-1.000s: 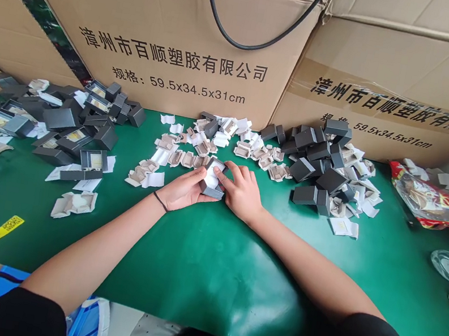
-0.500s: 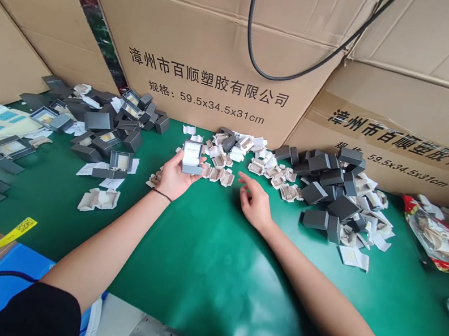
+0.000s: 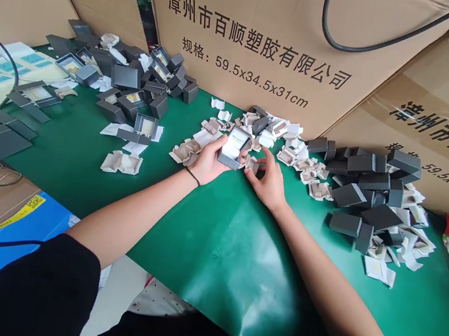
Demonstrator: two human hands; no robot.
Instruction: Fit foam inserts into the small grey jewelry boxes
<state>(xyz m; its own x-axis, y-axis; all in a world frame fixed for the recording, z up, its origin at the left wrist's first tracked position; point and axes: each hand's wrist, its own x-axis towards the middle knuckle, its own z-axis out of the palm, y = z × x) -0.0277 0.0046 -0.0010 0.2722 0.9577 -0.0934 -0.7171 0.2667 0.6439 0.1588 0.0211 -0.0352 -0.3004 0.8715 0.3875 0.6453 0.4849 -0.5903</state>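
head view: one small grey box (image 3: 234, 146), lid up, white-lined, was gripped in the fingers of the left hand (image 3: 209, 164), over the green desk (image 3: 196, 232), mid-width, toward its far edge. change: the right hand (image 3: 271, 181), earlier just short, had reached a paper insert (image 3: 252, 164); fingers curled, grip uncertain. attention had seemingly turned there. surroundings: left-hand heap (image 3: 125, 77) and right-hand heap (image 3: 349, 194) of dark boxes flanked; loose inserts (image 3: 319, 189) crowded the reach; cartons (image 3: 256, 1) blocked the far edge.

Bright light, whitish glare on the green tabletop (image 3: 211, 246)
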